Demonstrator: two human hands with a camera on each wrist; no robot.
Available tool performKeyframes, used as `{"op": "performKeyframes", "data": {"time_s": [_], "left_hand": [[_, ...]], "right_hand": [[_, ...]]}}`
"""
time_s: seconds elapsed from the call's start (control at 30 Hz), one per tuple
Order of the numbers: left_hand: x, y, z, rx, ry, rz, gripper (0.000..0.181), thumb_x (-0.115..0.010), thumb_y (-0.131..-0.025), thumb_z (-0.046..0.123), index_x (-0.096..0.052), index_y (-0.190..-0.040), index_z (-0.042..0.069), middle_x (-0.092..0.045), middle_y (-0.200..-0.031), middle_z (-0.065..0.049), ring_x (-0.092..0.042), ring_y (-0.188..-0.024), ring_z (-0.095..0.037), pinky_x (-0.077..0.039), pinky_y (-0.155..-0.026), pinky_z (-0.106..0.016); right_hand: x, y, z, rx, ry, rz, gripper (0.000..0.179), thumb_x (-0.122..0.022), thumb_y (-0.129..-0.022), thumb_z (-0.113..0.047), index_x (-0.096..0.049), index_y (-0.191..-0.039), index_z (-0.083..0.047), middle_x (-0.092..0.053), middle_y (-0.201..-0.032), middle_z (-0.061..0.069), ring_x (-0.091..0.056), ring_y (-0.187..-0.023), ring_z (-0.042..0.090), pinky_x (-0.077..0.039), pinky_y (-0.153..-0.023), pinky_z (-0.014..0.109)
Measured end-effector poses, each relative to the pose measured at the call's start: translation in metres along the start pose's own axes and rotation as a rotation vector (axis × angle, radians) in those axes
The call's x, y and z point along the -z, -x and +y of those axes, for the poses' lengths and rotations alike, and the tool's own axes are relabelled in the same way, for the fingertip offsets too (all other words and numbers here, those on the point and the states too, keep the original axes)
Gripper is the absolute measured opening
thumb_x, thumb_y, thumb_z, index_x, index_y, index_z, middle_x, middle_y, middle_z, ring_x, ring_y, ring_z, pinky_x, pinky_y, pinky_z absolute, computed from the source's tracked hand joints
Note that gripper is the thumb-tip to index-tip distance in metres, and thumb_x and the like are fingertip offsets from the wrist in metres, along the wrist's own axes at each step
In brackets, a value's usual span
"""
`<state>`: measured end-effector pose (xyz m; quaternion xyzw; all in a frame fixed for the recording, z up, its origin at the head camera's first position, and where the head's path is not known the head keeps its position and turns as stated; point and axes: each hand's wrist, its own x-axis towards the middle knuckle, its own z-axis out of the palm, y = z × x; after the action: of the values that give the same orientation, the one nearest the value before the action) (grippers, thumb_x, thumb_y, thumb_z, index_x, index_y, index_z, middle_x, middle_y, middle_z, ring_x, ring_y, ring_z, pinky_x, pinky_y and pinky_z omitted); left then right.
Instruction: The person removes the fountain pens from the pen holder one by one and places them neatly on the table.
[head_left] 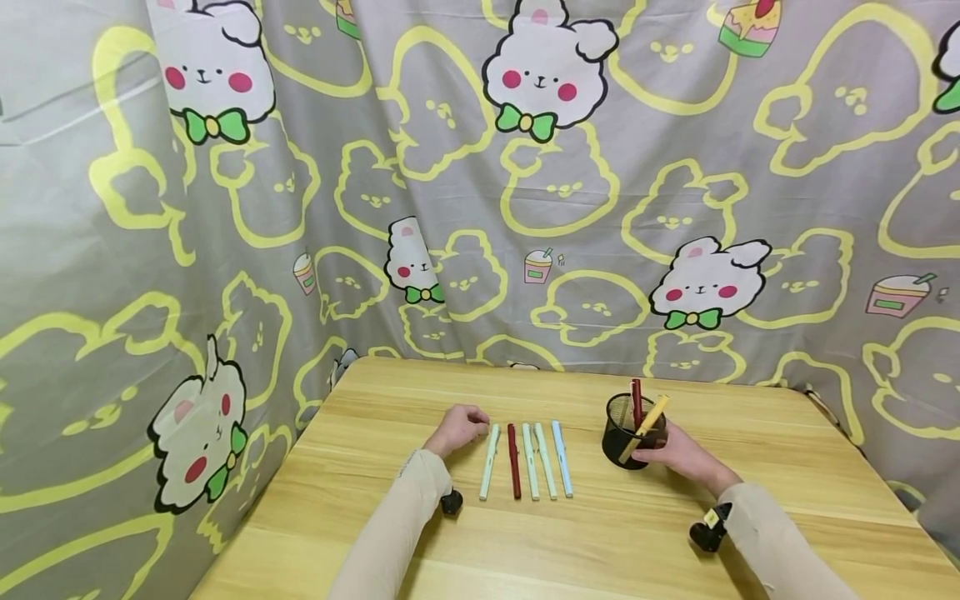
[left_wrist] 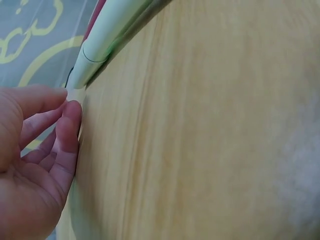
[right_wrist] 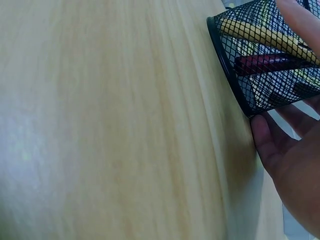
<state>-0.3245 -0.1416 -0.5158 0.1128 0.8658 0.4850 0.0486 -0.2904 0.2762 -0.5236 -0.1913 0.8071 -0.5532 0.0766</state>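
My right hand [head_left: 686, 457] grips a black mesh pen holder [head_left: 617, 448], the thumb across its near side and the fingers round its right. Inside lean a dark red pen [head_left: 637, 404] and a yellow pen [head_left: 655, 414], both sticking out over the rim. In the right wrist view the base of the mesh holder [right_wrist: 245, 95] is just over the wood. My left hand [head_left: 459, 427], fingers loosely curled and holding nothing, rests on the table beside the upper end of the leftmost pale green pen [head_left: 489, 462]. Its fingertips [left_wrist: 72, 107] are right by that pen's end.
Right of that pen, a dark red pen [head_left: 513, 462], two more pale green pens [head_left: 531, 462] and a light blue pen [head_left: 562, 460] lie roughly parallel on the wooden table [head_left: 360, 467]. A patterned grey curtain [head_left: 465, 200] hangs behind and at the left.
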Motion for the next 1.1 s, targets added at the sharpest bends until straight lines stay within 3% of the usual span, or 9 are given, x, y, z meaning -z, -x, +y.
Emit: {"op": "performKeyframes", "data": {"time_s": [0.17, 0.33, 0.57, 0.77, 0.9, 1.1], "left_hand": [[0.000, 0.000, 0.001, -0.003, 0.009, -0.001, 0.014, -0.063, -0.088, 0.003, -0.067, -0.100, -0.003, -0.065, -0.088, -0.007, -0.058, -0.067, -0.016, -0.050, -0.058, -0.027], [0.001, 0.000, 0.007, -0.002, 0.042, -0.002, 0.019, -0.060, -0.092, 0.008, -0.065, -0.106, -0.003, -0.065, -0.089, -0.008, -0.060, -0.072, -0.019, -0.051, -0.061, -0.029], [-0.006, -0.008, 0.043, -0.061, 0.091, -0.004, 0.026, -0.058, -0.095, 0.017, -0.063, -0.112, -0.002, -0.065, -0.101, -0.014, -0.062, -0.087, -0.020, -0.052, -0.079, -0.037], [-0.026, -0.016, 0.087, -0.106, 0.298, -0.043, 0.023, -0.059, -0.095, 0.016, -0.064, -0.112, 0.001, -0.065, -0.103, -0.017, -0.063, -0.093, -0.026, -0.049, -0.086, -0.049], [-0.047, -0.026, 0.107, -0.102, 0.437, -0.068, 0.025, -0.059, -0.095, 0.011, -0.062, -0.116, -0.001, -0.065, -0.107, -0.017, -0.062, -0.100, -0.028, -0.049, -0.087, -0.045], [-0.084, -0.045, 0.114, -0.116, 0.548, -0.044, 0.026, -0.063, -0.092, 0.013, -0.063, -0.115, 0.000, -0.061, -0.116, -0.021, -0.063, -0.097, -0.020, -0.052, -0.084, -0.035]], "right_hand": [[0.000, 0.000, 0.003, -0.005, 0.007, 0.022, 0.070, -0.073, -0.083, -0.010, -0.031, -0.134, 0.011, -0.047, -0.126, 0.030, -0.056, -0.106, 0.026, -0.048, -0.082, 0.026], [0.001, 0.002, 0.003, -0.022, 0.013, 0.028, 0.069, -0.073, -0.083, -0.011, -0.031, -0.134, 0.008, -0.043, -0.128, 0.031, -0.052, -0.111, 0.036, -0.047, -0.084, 0.026], [0.005, 0.003, 0.001, -0.042, 0.046, 0.030, 0.065, -0.074, -0.082, -0.013, -0.038, -0.131, 0.010, -0.048, -0.126, 0.029, -0.054, -0.109, 0.035, -0.045, -0.085, 0.029], [0.007, 0.002, 0.002, -0.004, -0.004, -0.005, 0.067, -0.072, -0.083, -0.008, -0.034, -0.135, 0.011, -0.046, -0.128, 0.032, -0.054, -0.110, 0.036, -0.045, -0.085, 0.025], [0.009, 0.002, 0.004, 0.006, -0.023, -0.017, 0.070, -0.071, -0.084, -0.007, -0.029, -0.138, 0.011, -0.043, -0.130, 0.035, -0.053, -0.111, 0.032, -0.044, -0.085, 0.022], [0.011, 0.004, 0.005, 0.007, -0.005, -0.034, 0.067, -0.070, -0.084, -0.007, -0.033, -0.135, 0.014, -0.048, -0.126, 0.033, -0.055, -0.106, 0.015, -0.044, -0.085, 0.021]]}}
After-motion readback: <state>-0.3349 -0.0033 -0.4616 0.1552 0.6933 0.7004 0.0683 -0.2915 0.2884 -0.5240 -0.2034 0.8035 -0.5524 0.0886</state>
